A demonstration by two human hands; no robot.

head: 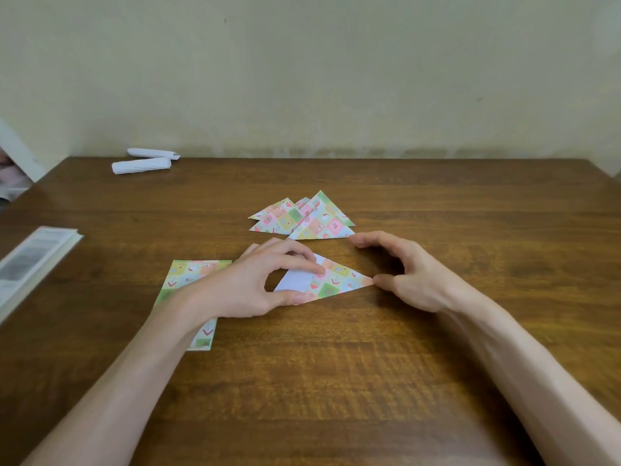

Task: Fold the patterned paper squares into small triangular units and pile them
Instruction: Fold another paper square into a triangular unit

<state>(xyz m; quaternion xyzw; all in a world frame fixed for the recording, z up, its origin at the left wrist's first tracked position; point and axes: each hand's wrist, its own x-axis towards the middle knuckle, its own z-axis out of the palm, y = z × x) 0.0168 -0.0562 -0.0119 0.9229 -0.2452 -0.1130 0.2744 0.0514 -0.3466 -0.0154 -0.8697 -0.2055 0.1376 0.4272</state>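
A patterned paper (339, 280), partly folded into a triangle with its white underside showing, lies on the wooden table (336, 364). My left hand (258, 284) pinches its left part, with the index finger on the flap and the thumb at the lower edge. My right hand (406, 274) arches beside it, and its thumb tip touches the paper's right corner. Behind them lies a pile of folded patterned triangles (309, 218). A stack of unfolded patterned squares (188, 277) sits to the left, partly under my left forearm.
Two white rolled papers (142, 161) lie near the table's far left edge by the wall. A white booklet (33, 260) rests at the left edge.
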